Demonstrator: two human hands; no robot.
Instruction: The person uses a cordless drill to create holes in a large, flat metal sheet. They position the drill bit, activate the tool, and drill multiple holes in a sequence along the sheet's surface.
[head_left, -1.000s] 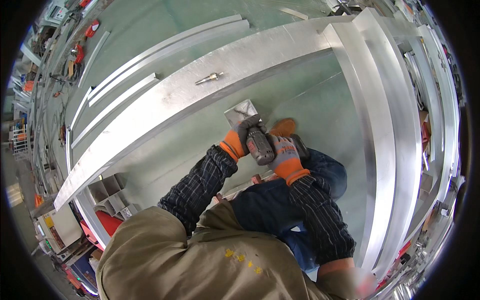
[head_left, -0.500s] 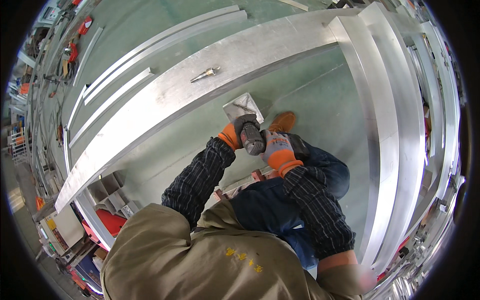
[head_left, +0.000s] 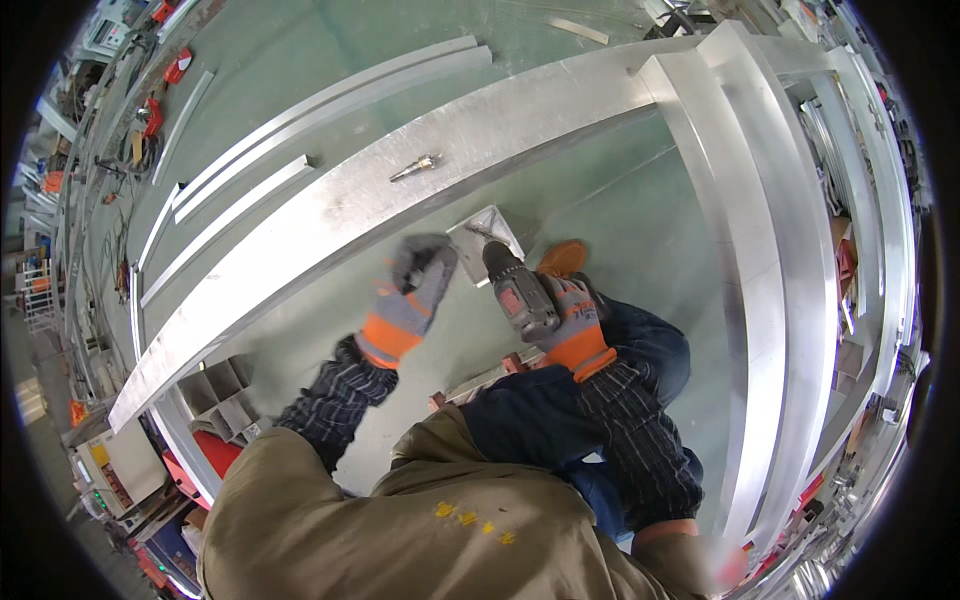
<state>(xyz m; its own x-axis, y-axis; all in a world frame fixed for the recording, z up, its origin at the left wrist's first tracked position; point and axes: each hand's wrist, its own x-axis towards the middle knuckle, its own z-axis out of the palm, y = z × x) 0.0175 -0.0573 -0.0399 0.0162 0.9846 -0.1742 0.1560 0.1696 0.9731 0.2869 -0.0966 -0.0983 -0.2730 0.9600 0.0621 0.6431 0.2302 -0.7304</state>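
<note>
My right hand (head_left: 572,315), in a grey and orange glove, grips a dark cordless drill (head_left: 525,300) whose chuck points away from me. My left hand (head_left: 412,285), gloved alike, is off to the left of the drill. Its dark fingers are curled in and slightly blurred; whatever they hold, if anything, is hidden. Beyond the chuck lies a square pale metal plate (head_left: 480,262) with a thin dark piece over it; whether that piece sits in the chuck I cannot tell. A stepped metal bit (head_left: 414,168) rests on the long aluminium beam (head_left: 350,205) in front of me.
Broad aluminium profiles (head_left: 765,270) stand along my right, joining the beam at the far corner. Long thin profiles (head_left: 330,98) lie on the green floor beyond. A grey compartment bin (head_left: 222,400) is at left. My brown shoe (head_left: 563,258) is beside the plate.
My left hand has come off the drill's front and moved left. The drill, still in my right hand, has swung down and right, exposing its chuck.
</note>
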